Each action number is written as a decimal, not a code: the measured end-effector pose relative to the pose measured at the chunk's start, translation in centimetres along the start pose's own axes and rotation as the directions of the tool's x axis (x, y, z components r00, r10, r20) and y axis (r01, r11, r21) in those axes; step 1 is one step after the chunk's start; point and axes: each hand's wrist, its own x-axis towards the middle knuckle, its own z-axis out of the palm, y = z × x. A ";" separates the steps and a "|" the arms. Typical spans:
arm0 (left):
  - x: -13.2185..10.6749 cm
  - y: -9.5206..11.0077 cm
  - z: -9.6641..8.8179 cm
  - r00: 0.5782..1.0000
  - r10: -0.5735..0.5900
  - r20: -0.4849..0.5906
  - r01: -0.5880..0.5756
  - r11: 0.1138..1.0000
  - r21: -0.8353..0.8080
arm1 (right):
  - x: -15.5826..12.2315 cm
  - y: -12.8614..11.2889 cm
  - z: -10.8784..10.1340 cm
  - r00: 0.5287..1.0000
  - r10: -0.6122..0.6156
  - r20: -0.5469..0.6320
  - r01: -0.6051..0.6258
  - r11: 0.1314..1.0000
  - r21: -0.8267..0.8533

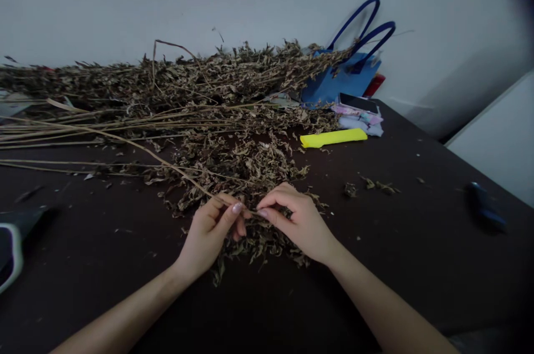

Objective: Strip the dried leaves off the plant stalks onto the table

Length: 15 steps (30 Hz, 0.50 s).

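Observation:
Between the fingers and thumb of my left hand (217,226) runs a long, thin dried plant stem (167,163), which reaches away to the far left. My right hand (298,217) pinches the near end of the same stem, a short gap from the left fingertips. Under and behind both hands spreads a loose pile of dried leaves (246,167). Several bare stalks (104,130) lie side by side behind it on the left. Along the wall is a thick bundle of dried leafy stalks (233,70).
A blue bag (329,84) with dark handles stands at the back right. In front of it are a phone (357,102) on folded cloth and a yellow strip (334,137). A dark object (484,206) lies far right, a white-edged device (15,256) at left, on the dark table (400,265).

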 end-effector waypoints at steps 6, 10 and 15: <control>-0.1 0.1 0.1 1.000 0.010 0.027 -0.010 1.000 0.010 | -0.2 0.0 0.9 0.999 0.029 -0.026 -0.029 0.999 0.015; -0.2 0.0 0.3 0.998 0.015 0.065 -0.014 1.000 -0.002 | -0.3 0.2 1.6 0.998 0.026 -0.056 -0.028 0.999 -0.045; -0.2 0.1 0.4 0.998 0.003 0.062 -0.003 1.000 -0.001 | -0.1 0.7 1.5 0.993 -0.025 -0.113 0.004 0.983 -0.182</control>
